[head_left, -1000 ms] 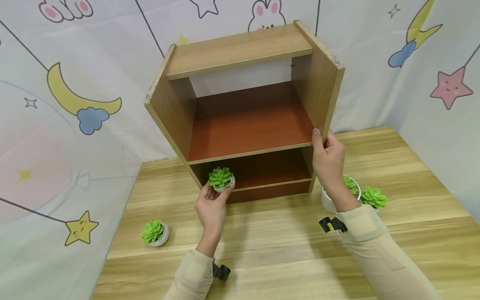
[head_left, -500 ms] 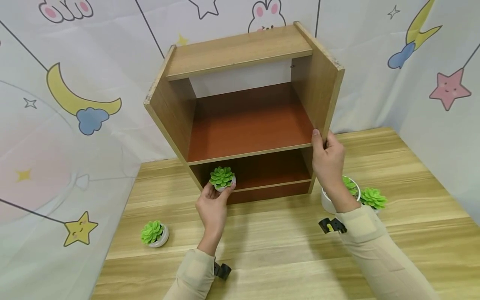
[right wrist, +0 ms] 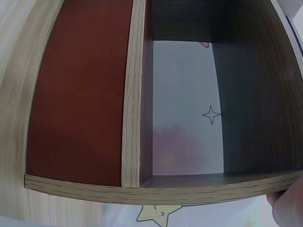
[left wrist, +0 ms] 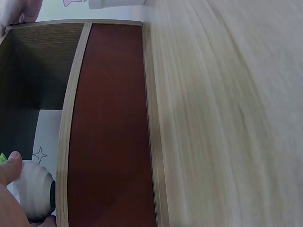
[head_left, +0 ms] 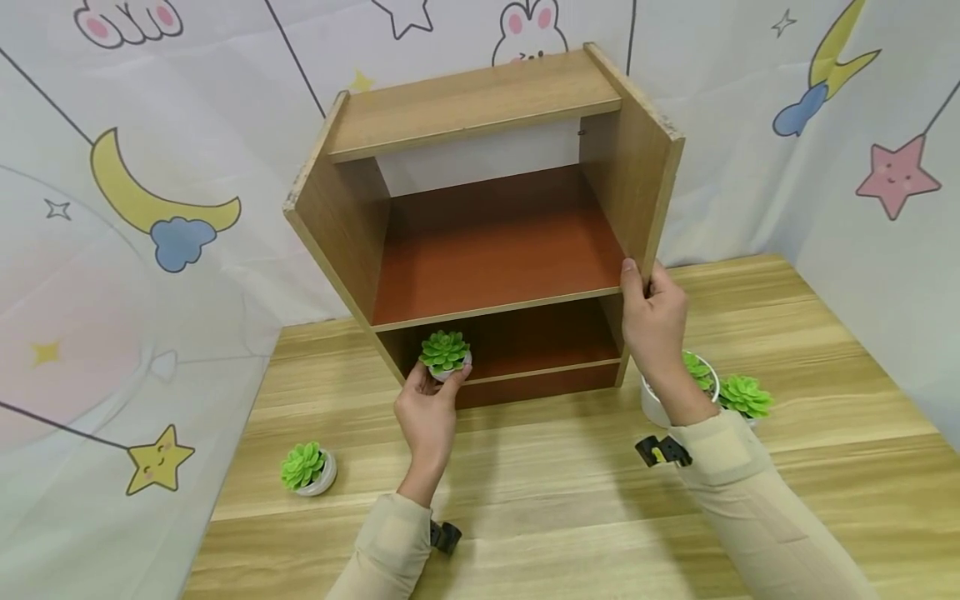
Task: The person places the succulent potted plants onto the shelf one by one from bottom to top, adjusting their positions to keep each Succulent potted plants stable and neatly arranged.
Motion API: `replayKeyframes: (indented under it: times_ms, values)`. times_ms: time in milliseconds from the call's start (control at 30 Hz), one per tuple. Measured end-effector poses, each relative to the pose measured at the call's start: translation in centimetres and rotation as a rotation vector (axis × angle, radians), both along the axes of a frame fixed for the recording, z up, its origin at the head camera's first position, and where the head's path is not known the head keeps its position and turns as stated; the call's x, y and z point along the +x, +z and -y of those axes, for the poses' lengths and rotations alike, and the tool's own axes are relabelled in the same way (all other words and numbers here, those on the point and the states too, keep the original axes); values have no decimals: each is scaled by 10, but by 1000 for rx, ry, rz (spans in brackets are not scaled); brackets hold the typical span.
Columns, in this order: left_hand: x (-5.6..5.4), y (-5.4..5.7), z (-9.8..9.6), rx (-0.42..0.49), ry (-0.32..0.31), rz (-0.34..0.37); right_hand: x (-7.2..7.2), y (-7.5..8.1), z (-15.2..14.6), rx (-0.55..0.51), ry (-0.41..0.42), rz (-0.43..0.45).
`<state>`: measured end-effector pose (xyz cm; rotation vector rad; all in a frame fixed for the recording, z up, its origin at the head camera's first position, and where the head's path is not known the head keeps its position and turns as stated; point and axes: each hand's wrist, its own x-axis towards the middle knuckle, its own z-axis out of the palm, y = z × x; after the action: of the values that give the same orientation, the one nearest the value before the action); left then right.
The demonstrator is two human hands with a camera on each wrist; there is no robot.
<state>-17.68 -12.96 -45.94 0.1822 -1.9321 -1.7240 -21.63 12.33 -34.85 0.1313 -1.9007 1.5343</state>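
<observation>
My left hand (head_left: 429, 417) pinches the white pot of a small green succulent (head_left: 446, 353) at the left end of the shelf unit's lower compartment. In the left wrist view the white pot (left wrist: 37, 189) sits between thumb and fingers, right by the lower shelf's front edge; whether it touches the shelf I cannot tell. My right hand (head_left: 654, 321) grips the front edge of the right side panel, thumb on the inner face. The wooden shelf unit (head_left: 502, 237) has a reddish-brown middle shelf and stands on the table.
Another potted succulent (head_left: 309, 468) lies tilted on the wood-grain table (head_left: 540, 492) at left. Behind the right forearm stand a larger white pot (head_left: 655, 406) with green leaves and one more succulent (head_left: 745, 396). A printed cloth (head_left: 187, 100) hangs behind the unit.
My left hand has shifted very slightly right with the potted succulent. The right hand keeps its grip on the side panel.
</observation>
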Motion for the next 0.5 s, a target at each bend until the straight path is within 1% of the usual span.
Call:
replayKeyframes:
  times_ms: [200,400,500]
  values:
    - [1,-1,0,-134,55,19,-1,-2,-2,4,2,-8]
    - [0,1,-1,-221,98,21,-20,-24,-8,3,-13,-3]
    - [-1,2,-2,-261,120,31,-24,-29,-10,6,-16,-6]
